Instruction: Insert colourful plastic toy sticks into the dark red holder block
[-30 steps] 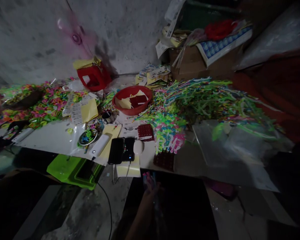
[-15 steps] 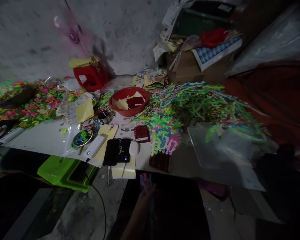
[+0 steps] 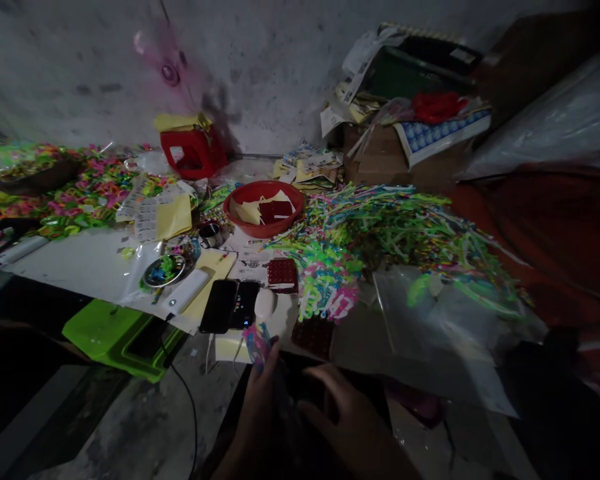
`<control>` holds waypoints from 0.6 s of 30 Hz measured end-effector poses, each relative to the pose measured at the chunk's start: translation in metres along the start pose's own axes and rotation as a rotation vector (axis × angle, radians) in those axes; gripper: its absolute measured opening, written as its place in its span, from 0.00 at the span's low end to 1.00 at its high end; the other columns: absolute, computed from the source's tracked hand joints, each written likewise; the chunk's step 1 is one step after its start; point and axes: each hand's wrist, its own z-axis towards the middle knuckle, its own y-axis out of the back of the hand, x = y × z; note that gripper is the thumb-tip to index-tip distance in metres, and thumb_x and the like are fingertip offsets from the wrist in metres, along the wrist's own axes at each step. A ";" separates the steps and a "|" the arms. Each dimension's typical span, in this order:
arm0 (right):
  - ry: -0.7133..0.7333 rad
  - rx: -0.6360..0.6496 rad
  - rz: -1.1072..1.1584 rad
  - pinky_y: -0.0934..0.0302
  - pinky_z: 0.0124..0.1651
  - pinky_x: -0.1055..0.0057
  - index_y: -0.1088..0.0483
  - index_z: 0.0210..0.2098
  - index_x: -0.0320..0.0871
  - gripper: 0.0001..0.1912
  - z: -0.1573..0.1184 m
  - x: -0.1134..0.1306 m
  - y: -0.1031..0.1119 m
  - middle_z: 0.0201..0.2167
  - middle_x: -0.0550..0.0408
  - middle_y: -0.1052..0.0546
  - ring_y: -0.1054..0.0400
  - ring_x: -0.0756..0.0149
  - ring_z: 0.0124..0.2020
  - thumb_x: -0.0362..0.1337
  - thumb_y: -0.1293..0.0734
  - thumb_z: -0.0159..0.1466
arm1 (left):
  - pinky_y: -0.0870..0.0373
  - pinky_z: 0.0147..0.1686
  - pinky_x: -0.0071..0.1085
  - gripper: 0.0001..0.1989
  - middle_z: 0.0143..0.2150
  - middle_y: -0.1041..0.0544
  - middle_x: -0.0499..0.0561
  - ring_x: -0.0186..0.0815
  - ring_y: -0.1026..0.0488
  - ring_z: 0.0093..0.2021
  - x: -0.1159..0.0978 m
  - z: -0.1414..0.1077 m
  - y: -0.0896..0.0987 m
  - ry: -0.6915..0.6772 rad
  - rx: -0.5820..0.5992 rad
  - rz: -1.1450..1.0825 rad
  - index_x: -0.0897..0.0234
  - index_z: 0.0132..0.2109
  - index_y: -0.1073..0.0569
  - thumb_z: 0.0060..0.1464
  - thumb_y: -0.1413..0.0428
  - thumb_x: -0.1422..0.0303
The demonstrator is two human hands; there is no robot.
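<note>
Low in front of the table edge, my left hand (image 3: 261,387) is closed around a small bundle of pink and blue plastic strips (image 3: 257,341), their knobby ends sticking up past my fingers. My right hand (image 3: 337,403) is beside it to the right, dim and slightly blurred, thumb and fingers curved apart with nothing visible between them. Beyond the hands are a heap of green, pink and blue strips (image 3: 325,277), a dark red studded block (image 3: 283,275) and a similar dark piece (image 3: 313,335) at the table edge.
Two phones (image 3: 220,305), a white rounded case (image 3: 265,303) and a white power bank (image 3: 187,292) lie near the edge. Behind are a red basin (image 3: 264,229), a metal dish (image 3: 164,272) and a red container (image 3: 193,153). A green stool (image 3: 93,340) stands below left.
My right hand has come into view from below. My left hand has risen and shifted left with the strips. The camera view has shifted slightly.
</note>
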 end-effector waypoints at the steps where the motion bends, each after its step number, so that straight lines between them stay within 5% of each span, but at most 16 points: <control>1: -0.051 0.075 0.054 0.37 0.43 0.72 0.30 0.45 0.46 0.16 0.002 -0.001 -0.007 0.42 0.55 0.25 0.30 0.66 0.39 0.42 0.33 0.58 | 0.29 0.29 0.27 0.22 0.22 0.27 0.44 0.32 0.27 0.26 -0.005 -0.003 -0.004 0.003 -0.025 -0.011 0.62 0.46 0.25 0.46 0.37 0.57; 5: -0.157 0.186 0.321 0.39 0.48 0.72 0.30 0.42 0.45 0.12 0.004 -0.008 -0.032 0.43 0.53 0.25 0.30 0.64 0.45 0.42 0.37 0.61 | 0.29 0.31 0.23 0.25 0.31 0.21 0.46 0.33 0.24 0.33 -0.024 -0.020 -0.023 0.040 -0.152 -0.008 0.60 0.48 0.25 0.41 0.34 0.59; 9: -0.192 0.175 0.451 0.39 0.49 0.70 0.30 0.41 0.45 0.12 0.010 -0.012 -0.034 0.42 0.54 0.24 0.30 0.62 0.45 0.40 0.35 0.59 | 0.30 0.39 0.22 0.20 0.40 0.20 0.47 0.36 0.25 0.45 -0.035 -0.029 -0.036 0.109 -0.130 -0.030 0.61 0.44 0.23 0.41 0.34 0.64; 12: -0.208 0.207 0.504 0.39 0.47 0.69 0.30 0.38 0.44 0.10 0.016 -0.014 -0.026 0.39 0.54 0.23 0.30 0.61 0.43 0.38 0.34 0.56 | 0.30 0.33 0.20 0.19 0.32 0.20 0.46 0.32 0.24 0.35 -0.034 -0.024 -0.036 0.141 -0.072 -0.033 0.63 0.41 0.23 0.41 0.34 0.61; 15: -0.228 0.227 0.531 0.38 0.45 0.69 0.31 0.36 0.43 0.09 0.019 -0.016 -0.023 0.36 0.55 0.23 0.30 0.61 0.41 0.37 0.32 0.54 | 0.37 0.18 0.22 0.28 0.19 0.28 0.41 0.28 0.33 0.19 -0.032 -0.015 -0.030 0.193 -0.028 -0.022 0.66 0.42 0.24 0.34 0.33 0.53; 18: -0.260 0.251 0.500 0.38 0.45 0.68 0.30 0.35 0.41 0.09 0.019 -0.018 -0.024 0.36 0.54 0.23 0.29 0.60 0.41 0.35 0.33 0.54 | 0.40 0.14 0.22 0.36 0.17 0.31 0.40 0.26 0.37 0.15 -0.033 -0.009 -0.023 0.188 -0.035 0.003 0.68 0.45 0.27 0.31 0.33 0.49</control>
